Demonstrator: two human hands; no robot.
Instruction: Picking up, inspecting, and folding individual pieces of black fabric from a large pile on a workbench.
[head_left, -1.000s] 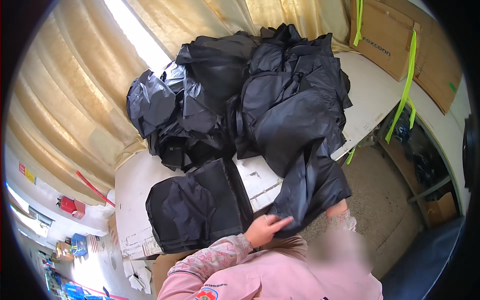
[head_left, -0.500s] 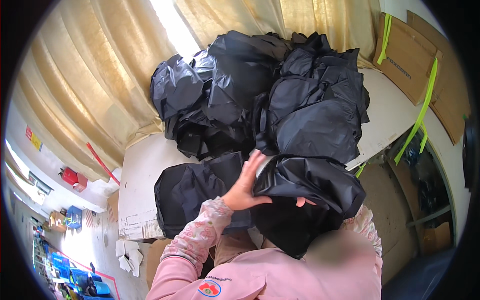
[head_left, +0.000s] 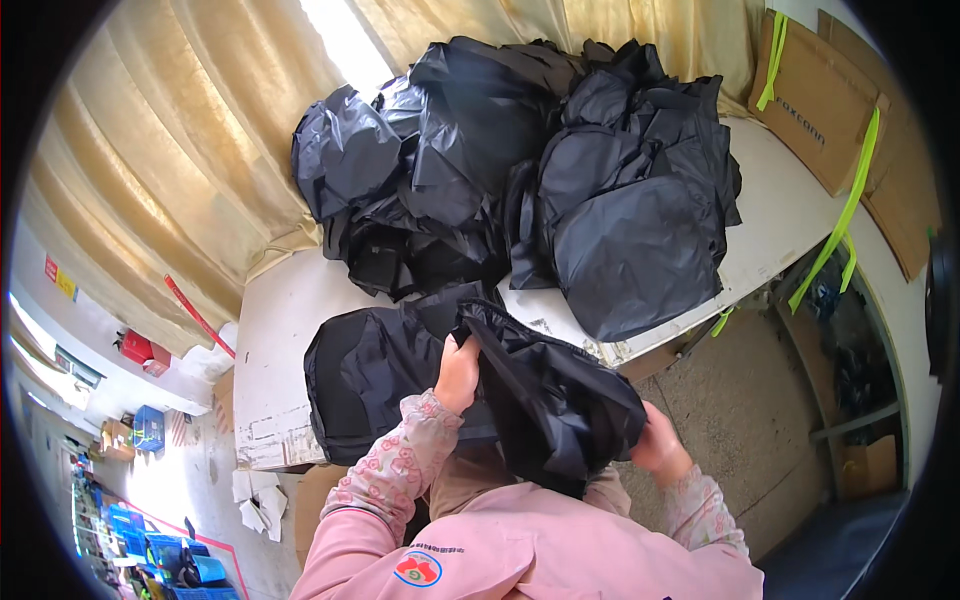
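Note:
A limp black fabric piece with a raised edge, like a bag cover (head_left: 560,390), hangs between my two hands over the table's front edge. My left hand (head_left: 458,374) is closed on its upper left rim, thumb up. On its right end my right hand (head_left: 660,440) grips the cloth, fingers partly hidden behind it. Under and left of it another black fabric piece (head_left: 365,370) lies flat on the table, close to my left wrist.
Two heaps of black fabric pieces, a left heap (head_left: 450,140) and a right heap (head_left: 640,230), cover the back of the white table (head_left: 270,400). Folded cardboard (head_left: 815,110) with yellow-green straps leans at the right. A yellow curtain (head_left: 200,130) hangs behind; blue bins (head_left: 150,430) stand at far left.
The held fabric piece has come down and left, its opening turned away. My left hand has closed on its rim, and my right hand has come out from inside or behind it to its right end.

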